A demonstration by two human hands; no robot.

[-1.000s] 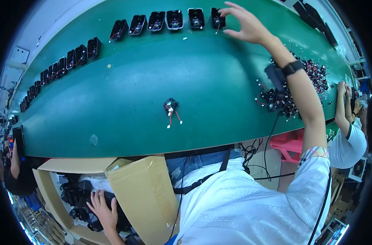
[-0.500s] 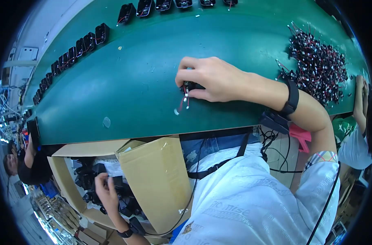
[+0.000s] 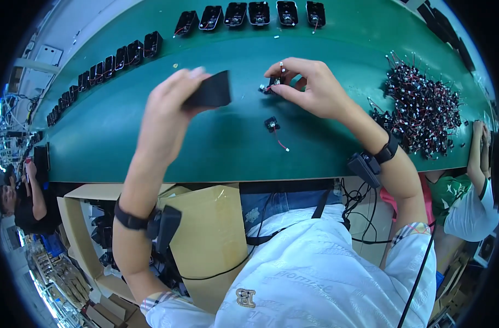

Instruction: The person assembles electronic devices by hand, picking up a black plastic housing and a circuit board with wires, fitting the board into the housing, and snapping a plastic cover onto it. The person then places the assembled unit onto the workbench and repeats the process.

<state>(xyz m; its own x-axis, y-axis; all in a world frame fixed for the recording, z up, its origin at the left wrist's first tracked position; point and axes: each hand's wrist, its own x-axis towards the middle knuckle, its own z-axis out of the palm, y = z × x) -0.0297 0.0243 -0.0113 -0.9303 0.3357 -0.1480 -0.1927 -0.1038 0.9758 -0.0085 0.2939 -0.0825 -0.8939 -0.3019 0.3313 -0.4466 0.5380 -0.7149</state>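
Over the green table, my left hand [image 3: 173,98] is closed on a black plastic housing [image 3: 214,91], its smooth back turned toward me. To the right of it, my right hand [image 3: 317,90] pinches a small black wired module [image 3: 275,81] between thumb and fingers, with white connectors by the fingertips. A second wired module [image 3: 271,124] lies on the table below that hand, its red lead and white plug stretched toward me. At the right, a big heap of the same wired modules [image 3: 422,104] is spread out.
Open black housings [image 3: 259,15] with parts inside stand in a row along the far side, and another row of housings [image 3: 108,65] curves down the left. Below the table edge stands an open cardboard box [image 3: 206,240] holding black parts. Other people [image 3: 33,202] sit at both ends.
My left hand has risen from the cardboard box to above the table, bringing a black housing. My right hand has moved up and right; one wired module now lies loose below it.
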